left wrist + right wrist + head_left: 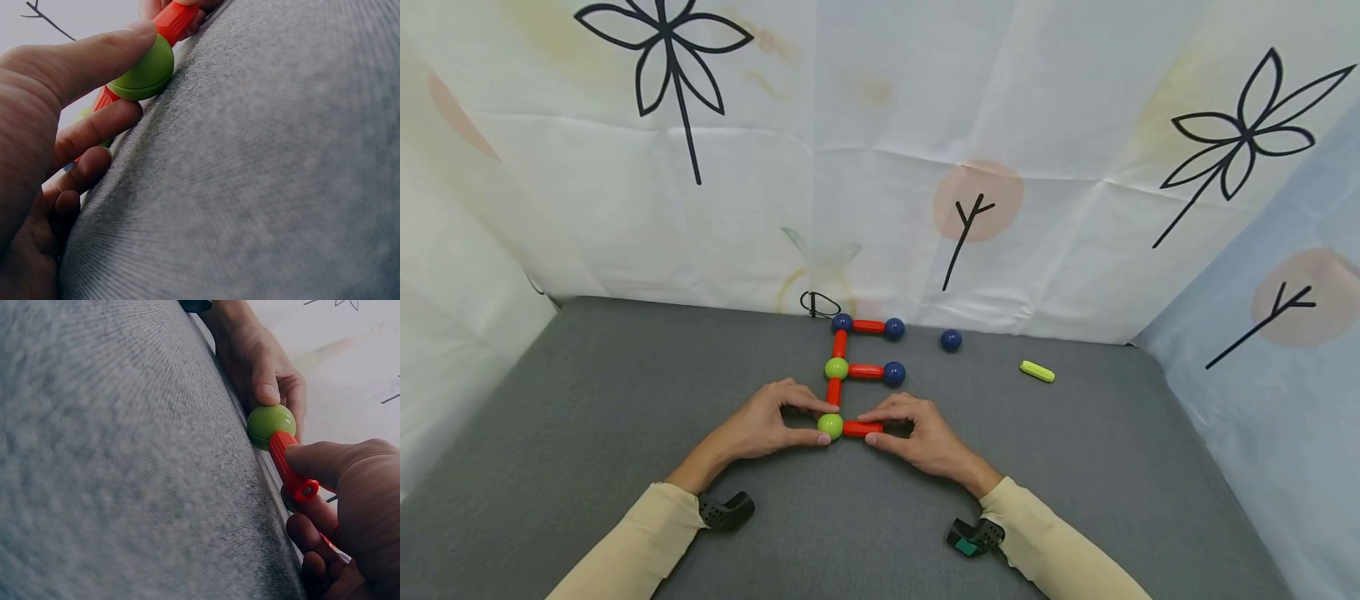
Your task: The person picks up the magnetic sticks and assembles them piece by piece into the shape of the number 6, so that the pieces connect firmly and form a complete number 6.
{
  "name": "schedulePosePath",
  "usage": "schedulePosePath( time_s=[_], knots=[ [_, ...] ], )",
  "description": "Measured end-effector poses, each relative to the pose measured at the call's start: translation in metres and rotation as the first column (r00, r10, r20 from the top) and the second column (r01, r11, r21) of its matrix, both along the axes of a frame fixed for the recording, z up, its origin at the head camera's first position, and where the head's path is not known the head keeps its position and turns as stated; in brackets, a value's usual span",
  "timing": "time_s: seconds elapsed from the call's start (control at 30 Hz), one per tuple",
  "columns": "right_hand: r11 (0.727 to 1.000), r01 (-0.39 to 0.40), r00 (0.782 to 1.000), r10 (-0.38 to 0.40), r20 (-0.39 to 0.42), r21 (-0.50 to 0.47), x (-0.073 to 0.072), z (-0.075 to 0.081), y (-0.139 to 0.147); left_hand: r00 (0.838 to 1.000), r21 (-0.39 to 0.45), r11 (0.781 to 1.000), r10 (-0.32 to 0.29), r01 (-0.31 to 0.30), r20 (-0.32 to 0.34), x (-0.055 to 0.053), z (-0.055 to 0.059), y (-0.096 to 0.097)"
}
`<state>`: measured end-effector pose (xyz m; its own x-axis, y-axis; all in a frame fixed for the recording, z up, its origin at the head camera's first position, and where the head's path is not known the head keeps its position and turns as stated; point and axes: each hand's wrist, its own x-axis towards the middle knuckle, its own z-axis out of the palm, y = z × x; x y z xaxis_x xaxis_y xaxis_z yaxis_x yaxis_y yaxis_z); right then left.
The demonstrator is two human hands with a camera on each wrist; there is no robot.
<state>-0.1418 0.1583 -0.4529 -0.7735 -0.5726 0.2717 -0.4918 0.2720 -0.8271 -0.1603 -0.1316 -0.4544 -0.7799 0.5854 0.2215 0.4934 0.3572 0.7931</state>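
A flat figure of red rods and coloured balls lies on the grey table. My left hand [778, 421] pinches its lowest green ball [831, 426] between thumb and fingers. With thumb and fingertips, my right hand [921, 433] grips the red rod [859, 428] that runs right from that ball; the rod's free end shows a round socket in the right wrist view. Above, a red rod [834, 392] leads up to another green ball [837, 368]. From there a rod [866, 371] reaches a blue ball [894, 373]. The top row joins two blue balls [842, 323] by a red rod [868, 326].
A loose blue ball [951, 340] lies right of the figure near the back edge. Farther right is a loose yellow-green rod [1037, 371]. A white patterned cloth [880, 208] hangs behind the grey table [625, 400].
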Motion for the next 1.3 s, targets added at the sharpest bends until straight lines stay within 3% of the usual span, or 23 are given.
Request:
schedulePosePath(
  time_s=[0.8,1.0,1.3],
  knots=[
    [0.999,0.029,0.999,-0.029,0.019,0.023,0.001,0.004,0.0,1.0,0.007,1.0,0.007,-0.007,0.015,0.0,-0.001,-0.001],
    [1.0,0.029,1.0,-0.029,-0.011,-0.003,-0.001,0.003,0.0,1.0,0.013,1.0,0.007,-0.007,0.007,0.0,-0.001,-0.002],
    [0.993,0.111,0.993,-0.113,-0.039,-0.042,-0.007,0.014,0.009,1.0,-0.007,1.0,0.01,-0.01,0.007,0.0,0.0,0.0]
  ],
)
